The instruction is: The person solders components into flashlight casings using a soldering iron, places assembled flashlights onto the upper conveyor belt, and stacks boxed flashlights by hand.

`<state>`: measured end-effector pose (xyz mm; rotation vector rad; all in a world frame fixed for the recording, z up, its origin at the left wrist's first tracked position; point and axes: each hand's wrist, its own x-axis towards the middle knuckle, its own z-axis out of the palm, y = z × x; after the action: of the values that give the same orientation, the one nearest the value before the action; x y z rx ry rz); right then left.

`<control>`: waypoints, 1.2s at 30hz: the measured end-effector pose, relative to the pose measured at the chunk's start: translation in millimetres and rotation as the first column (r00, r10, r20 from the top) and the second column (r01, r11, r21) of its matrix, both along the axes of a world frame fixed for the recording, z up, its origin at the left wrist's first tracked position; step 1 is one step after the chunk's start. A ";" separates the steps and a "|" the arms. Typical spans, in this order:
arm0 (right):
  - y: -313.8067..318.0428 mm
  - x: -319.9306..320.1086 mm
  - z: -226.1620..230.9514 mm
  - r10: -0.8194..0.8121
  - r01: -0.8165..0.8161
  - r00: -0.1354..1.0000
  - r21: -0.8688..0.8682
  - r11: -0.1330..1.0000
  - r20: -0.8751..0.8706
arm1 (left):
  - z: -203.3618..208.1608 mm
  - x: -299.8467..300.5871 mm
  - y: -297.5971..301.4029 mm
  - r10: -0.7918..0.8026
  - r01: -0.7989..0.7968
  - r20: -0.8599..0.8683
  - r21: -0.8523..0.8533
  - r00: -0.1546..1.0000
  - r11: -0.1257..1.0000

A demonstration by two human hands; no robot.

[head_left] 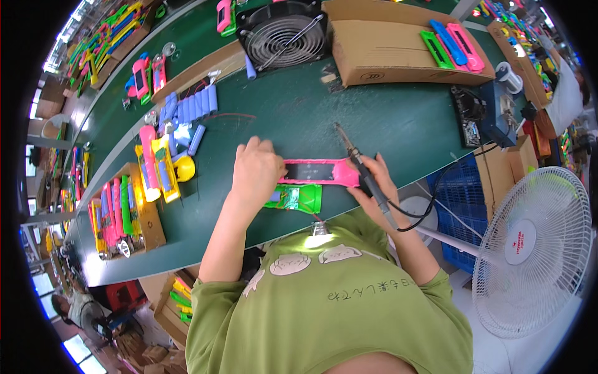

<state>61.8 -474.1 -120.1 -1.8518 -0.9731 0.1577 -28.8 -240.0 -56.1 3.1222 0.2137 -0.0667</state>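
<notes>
Grn tbl [286, 112]: 2 hands [254, 169], 1 solder. iron [369, 181]

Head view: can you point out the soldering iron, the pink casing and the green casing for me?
Soldering iron [372, 186]: head view, on its dark handle.
Pink casing [313, 172]: head view, on the dark panel along its middle.
Green casing [309, 198]: head view, on the green shell, right of the circuit board.

Pink casing [321, 172] part-hidden; green casing [311, 198] likewise

Broad dark-green worktable [286, 106], white standing fan [532, 249] to its right, bright windows [78, 348] at lower left.
</notes>
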 end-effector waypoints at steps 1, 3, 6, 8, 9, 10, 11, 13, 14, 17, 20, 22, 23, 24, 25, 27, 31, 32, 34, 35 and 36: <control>0.3 0.1 -0.7 -0.012 0.012 1.000 -0.007 1.000 0.004 | 6.5 -3.1 0.7 -0.004 0.033 0.188 -0.155 0.982 0.987; 1.6 0.6 -0.8 -0.027 0.027 1.000 -0.012 1.000 0.003 | 18.8 -11.4 -1.6 0.030 0.083 0.360 -0.296 0.933 0.952; 4.2 1.0 0.9 -0.008 0.009 0.999 0.028 1.000 -0.032 | 25.7 -23.3 -15.2 -0.064 0.272 0.439 -0.431 0.896 0.861; 5.2 0.6 2.7 0.001 0.000 1.000 0.038 0.999 -0.027 | 19.0 -25.9 -28.3 -0.294 0.377 0.304 -0.267 0.906 0.887; 5.4 0.5 3.7 0.003 -0.002 1.000 0.032 0.999 -0.024 | 14.2 -25.6 -31.5 -0.336 0.397 0.269 -0.220 0.903 0.891; 5.4 0.6 4.7 0.003 -0.002 1.000 0.026 1.000 -0.019 | 9.0 -25.2 -32.8 -0.338 0.398 0.268 -0.219 0.902 0.891; 5.4 1.0 5.6 -0.003 0.003 1.000 0.027 1.000 -0.018 | 3.5 -24.3 -33.3 -0.336 0.407 0.294 -0.225 0.895 0.885; 5.8 2.3 6.8 0.007 -0.007 1.000 0.021 1.000 -0.009 | -6.9 -22.0 -33.0 -0.343 0.425 0.320 -0.234 0.883 0.874; 6.4 3.2 7.1 -0.002 0.002 1.000 0.018 1.000 -0.007 | -11.3 -20.9 -32.2 -0.287 0.412 0.372 -0.321 0.883 0.853; 12.6 6.1 6.4 0.032 -0.036 0.997 0.049 0.998 0.073 | -21.5 -17.9 -35.3 -0.160 0.378 0.483 -0.397 0.861 0.836; 21.9 3.9 5.8 0.047 -0.050 0.998 0.114 0.992 0.030 | -28.4 -12.9 -41.9 -0.067 0.287 0.522 -0.354 0.850 0.890; 25.2 3.2 7.5 0.160 -0.157 0.986 0.051 0.986 -0.055 | -30.8 -10.5 -43.4 -0.037 0.221 0.506 -0.309 0.862 0.925; 27.4 4.6 8.5 0.173 -0.178 0.982 0.067 0.982 0.074 | -31.6 -9.6 -43.6 0.010 0.141 0.435 -0.315 0.900 0.939; 27.7 7.3 10.2 0.174 -0.180 0.982 0.078 0.981 0.073 | -32.0 -9.0 -43.3 0.061 0.060 0.362 -0.314 0.930 0.948; 26.6 11.1 12.4 0.172 -0.187 0.970 0.077 0.979 0.172 | -32.1 -8.3 -42.5 0.061 0.059 0.361 -0.314 0.931 0.948; 20.6 16.8 16.8 0.173 -0.199 0.949 0.075 0.977 0.264 | -31.8 -7.5 -40.3 0.120 -0.003 0.302 -0.362 0.946 0.932; 2.7 19.7 19.1 0.091 -0.115 0.987 0.189 0.975 0.132 | -30.8 -2.6 -36.7 0.144 -0.048 0.246 -0.362 0.959 0.931; -1.3 18.1 18.2 0.025 -0.027 1.000 0.198 0.980 0.015 | -30.3 -1.9 -36.1 0.141 -0.056 0.226 -0.347 0.964 0.936; 1.5 14.3 10.8 0.053 0.081 0.930 0.344 0.936 -0.364 | -29.5 0.1 -35.2 0.136 -0.062 0.204 -0.331 0.969 0.941; 1.2 14.1 8.1 0.083 0.141 0.830 0.352 0.925 -0.551 | -29.4 1.3 -34.6 0.123 -0.056 0.196 -0.315 0.973 0.947; 1.0 14.8 5.9 0.101 0.218 0.692 0.340 0.915 -0.714 | -29.4 2.4 -34.1 0.108 -0.047 0.191 -0.299 0.976 0.953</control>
<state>76.5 -473.0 -114.2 -1.2452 -0.3356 0.5641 -26.4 -274.1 -85.5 2.7957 0.2927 0.2062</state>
